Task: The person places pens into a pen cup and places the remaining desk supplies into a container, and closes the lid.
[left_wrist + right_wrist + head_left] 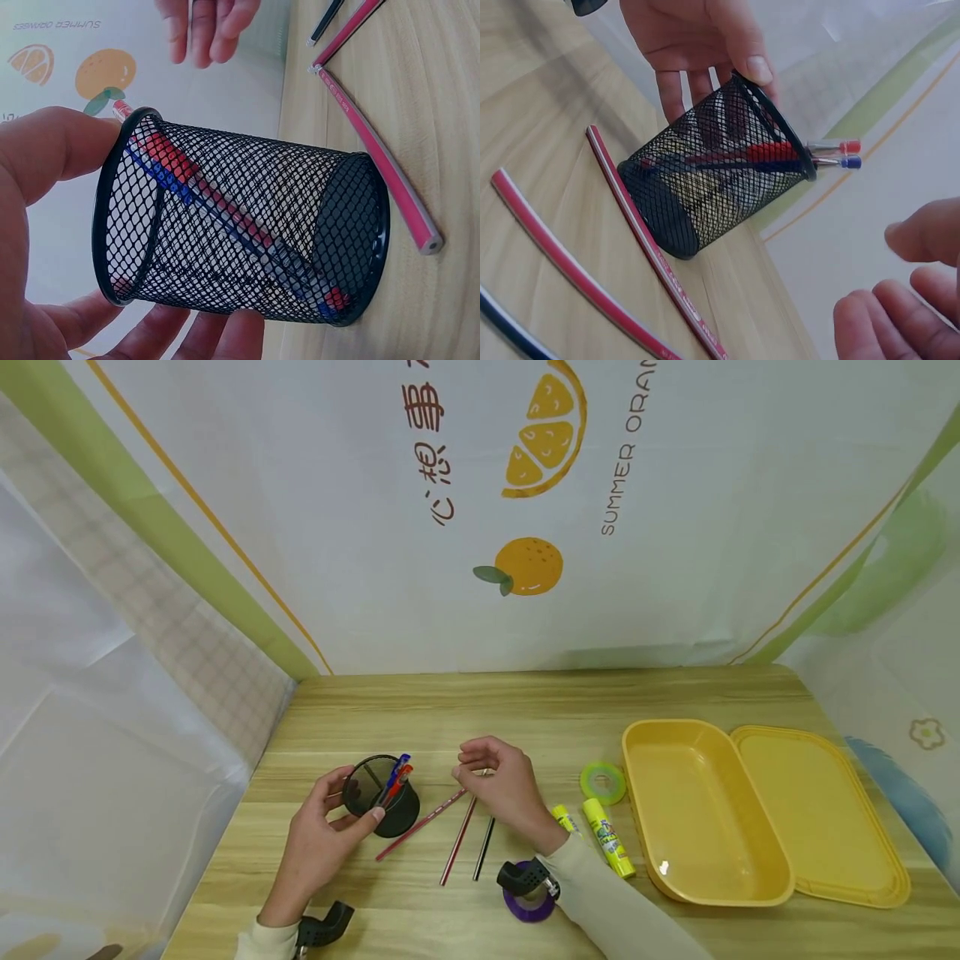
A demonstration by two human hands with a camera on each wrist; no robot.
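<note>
My left hand (322, 835) grips a black mesh pen holder (399, 820), its thumb at the rim and the other fingers along the far side. A blue pen and a red pen (761, 152) lean together inside the holder, their tips poking past the rim in the right wrist view. To the right of the holder, my right hand (504, 783) hovers over the pencils with fingers loosely bent and nothing between them. Beneath it lie two red pencils, one (375, 157) beside the holder's base and another (457, 845) nearer the middle, plus a dark pencil (484, 850).
Right of the pencils are two yellow glue sticks, one (609, 839) in full view, and a green tape roll (603, 783). A purple tape roll (529, 906) lies under the right wrist. A yellow tub (633, 793) and its lid (825, 814) occupy the right side.
</note>
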